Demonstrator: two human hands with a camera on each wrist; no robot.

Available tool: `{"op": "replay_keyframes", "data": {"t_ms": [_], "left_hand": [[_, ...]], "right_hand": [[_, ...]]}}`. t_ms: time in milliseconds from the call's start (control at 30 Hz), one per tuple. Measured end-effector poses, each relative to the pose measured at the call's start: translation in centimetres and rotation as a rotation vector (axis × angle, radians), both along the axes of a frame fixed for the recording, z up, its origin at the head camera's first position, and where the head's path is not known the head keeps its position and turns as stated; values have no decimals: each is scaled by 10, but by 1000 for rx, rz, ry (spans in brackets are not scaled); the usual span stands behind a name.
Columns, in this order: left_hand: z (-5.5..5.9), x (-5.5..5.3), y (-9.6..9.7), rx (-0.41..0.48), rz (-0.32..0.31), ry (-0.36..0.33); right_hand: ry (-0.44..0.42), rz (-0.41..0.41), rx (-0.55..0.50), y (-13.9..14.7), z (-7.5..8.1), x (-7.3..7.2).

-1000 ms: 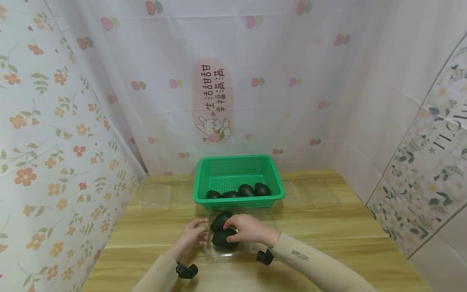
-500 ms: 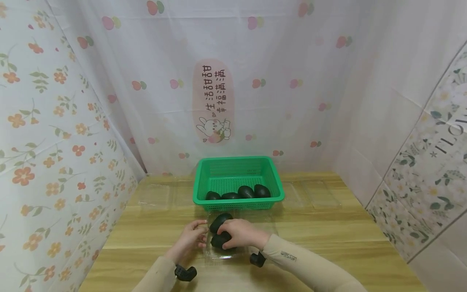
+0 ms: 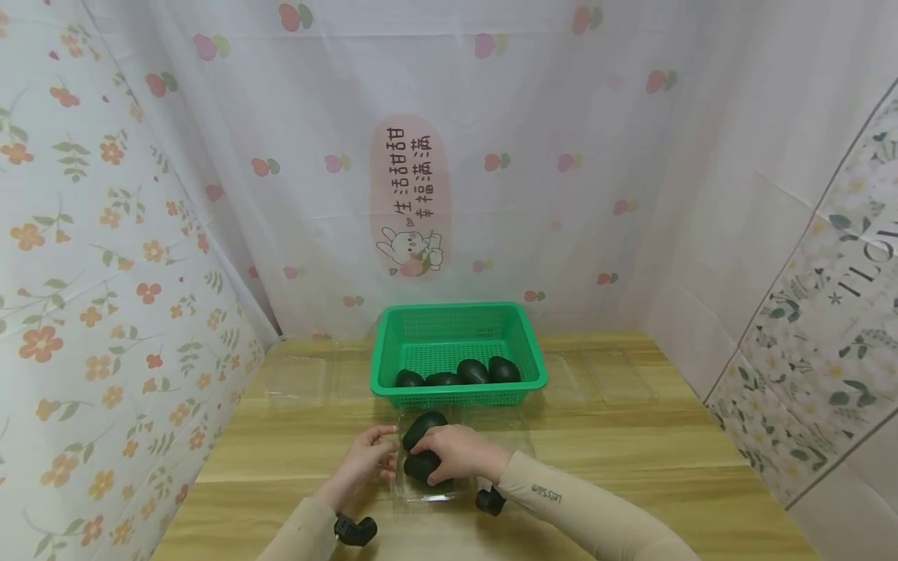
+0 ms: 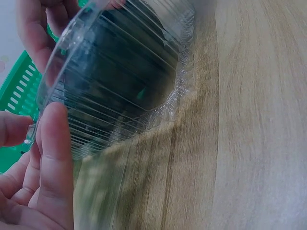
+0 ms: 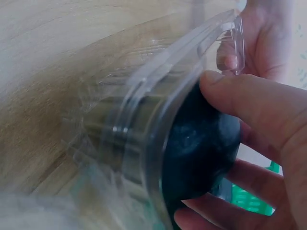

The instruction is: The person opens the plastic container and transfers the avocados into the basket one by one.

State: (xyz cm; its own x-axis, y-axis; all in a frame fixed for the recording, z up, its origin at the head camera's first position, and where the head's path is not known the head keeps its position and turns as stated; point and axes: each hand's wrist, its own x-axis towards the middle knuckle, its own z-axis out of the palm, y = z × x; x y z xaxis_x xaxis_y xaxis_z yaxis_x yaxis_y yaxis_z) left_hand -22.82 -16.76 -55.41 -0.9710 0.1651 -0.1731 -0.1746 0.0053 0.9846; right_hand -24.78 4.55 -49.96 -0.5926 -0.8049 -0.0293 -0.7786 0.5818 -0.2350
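Note:
Two dark green avocados lie side by side in a clear plastic clamshell box in the head view. My right hand grips the nearer avocado, thumb on one side and fingers on the other; the right wrist view shows that avocado low inside the box wall. Behind it sits the farther avocado, partly covered by my right hand. At the box's left edge, my left hand pinches the rim between thumb and fingers. In the left wrist view, the thumb presses against the clear wall.
Just behind the box stands a green basket with several avocados along its near side. More clear plastic boxes lie at the back left and back right of the wooden table.
My right hand has shifted slightly left, and its fingers have closed further over the nearer avocado, covering more of it. My left hand has stayed at the box's rim.

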Motion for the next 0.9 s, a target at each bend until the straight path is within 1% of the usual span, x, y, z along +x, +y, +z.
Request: {"op": "replay_keyframes", "data": {"t_ms": [133,200,400,667,900], "left_hand": [[-2,-1,-1,-5,8,-2],[-3,-1,-1,-9,6,-3],[-4,-1,-1,-16,-5,9],[-1,1,0,-26,5,11],[-1,1,1,-26,12,6]], "right_hand": [[-39,50,-1,-4,-3,0],[-62,61,5,-6,-5,0],[-75,53,-2,-7,-9,-1],[-135,56,-26,-4,-10,0],[-140,66,-30,-1,-11,-2]]}}
